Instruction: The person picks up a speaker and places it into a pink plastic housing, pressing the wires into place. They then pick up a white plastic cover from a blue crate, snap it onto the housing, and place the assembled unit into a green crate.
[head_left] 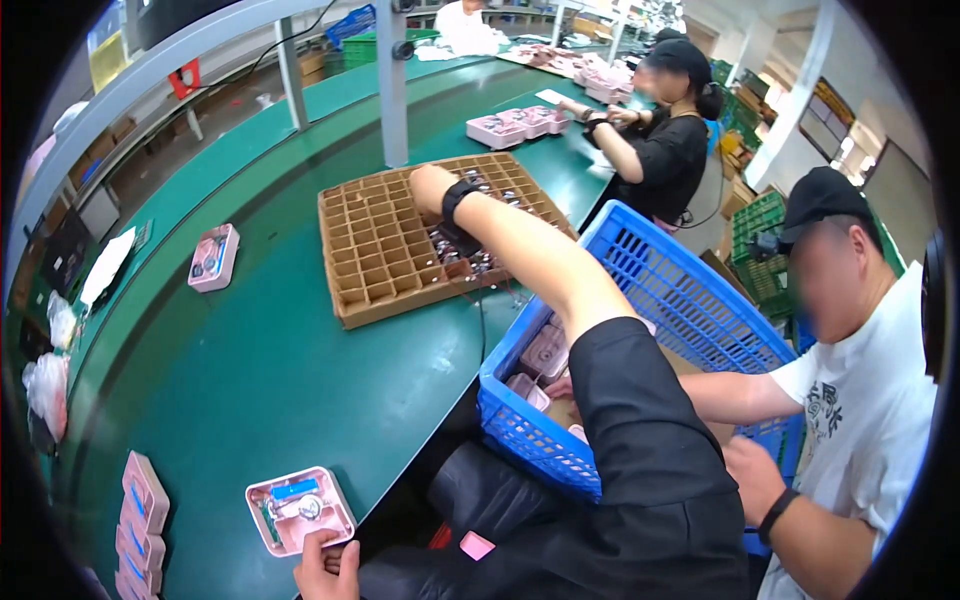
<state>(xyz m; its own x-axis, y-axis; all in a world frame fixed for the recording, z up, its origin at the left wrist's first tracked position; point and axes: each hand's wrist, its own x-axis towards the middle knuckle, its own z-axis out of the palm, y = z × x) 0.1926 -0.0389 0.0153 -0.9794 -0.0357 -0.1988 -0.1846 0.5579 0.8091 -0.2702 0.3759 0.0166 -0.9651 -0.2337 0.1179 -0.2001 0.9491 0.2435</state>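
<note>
My left hand (325,568) is at the table's near edge, its fingers curled against the rim of an open pink plastic case (272,535). Inside that case lie a blue rectangular part (295,490), a round silvery part (309,507) and a small green board. My right arm stretches far forward over a cardboard box with many dividers (372,235). There my right hand (432,190) reaches down into the cells, its fingers hidden. Small parts with dark and red bits (470,262) fill the cells to the right; those to the left look bare.
Another pink case (214,258) sits on the green table (240,370); several stand at lower left (140,530). A blue crate (520,420) with pink cases is at my right, a co-worker's hands (755,480) by it. Another person (670,140) works beyond. A grey post (393,110) rises behind the box.
</note>
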